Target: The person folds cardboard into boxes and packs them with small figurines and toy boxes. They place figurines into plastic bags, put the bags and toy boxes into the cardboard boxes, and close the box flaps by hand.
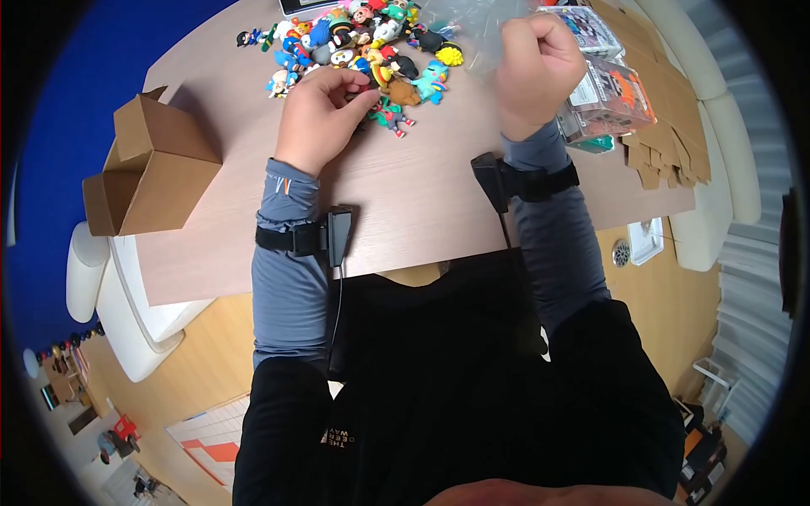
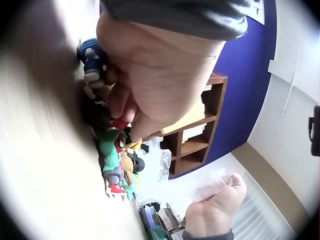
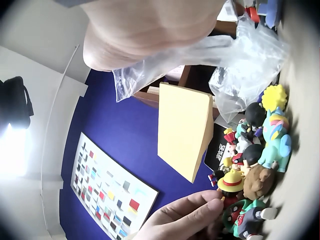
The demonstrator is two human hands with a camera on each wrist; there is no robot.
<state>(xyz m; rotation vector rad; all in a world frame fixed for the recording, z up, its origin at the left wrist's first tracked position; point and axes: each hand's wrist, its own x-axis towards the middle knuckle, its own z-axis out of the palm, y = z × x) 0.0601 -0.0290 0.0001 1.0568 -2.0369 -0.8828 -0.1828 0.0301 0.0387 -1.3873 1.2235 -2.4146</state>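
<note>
Many small colourful toy figures (image 1: pixel 342 57) lie in a heap at the table's far side. At its near edge my left hand (image 1: pixel 316 118) pinches a small figure with red on it (image 2: pixel 119 123), mostly hidden by the fingers. Beside those fingers are a figure in a green hood (image 2: pixel 113 155) and a yellow-hatted one (image 3: pixel 231 181). My right hand (image 1: pixel 540 72), raised to the right of the heap, grips a clear plastic bag (image 3: pixel 245 60) in curled fingers. The bag hangs towards the back of the heap.
An open cardboard box (image 1: pixel 173 169) stands at the table's left. Boxed figures (image 1: pixel 609 94) are stacked at the right, next to flattened cardboard (image 1: pixel 666 93). A dark-framed object (image 1: pixel 305 7) lies behind the heap.
</note>
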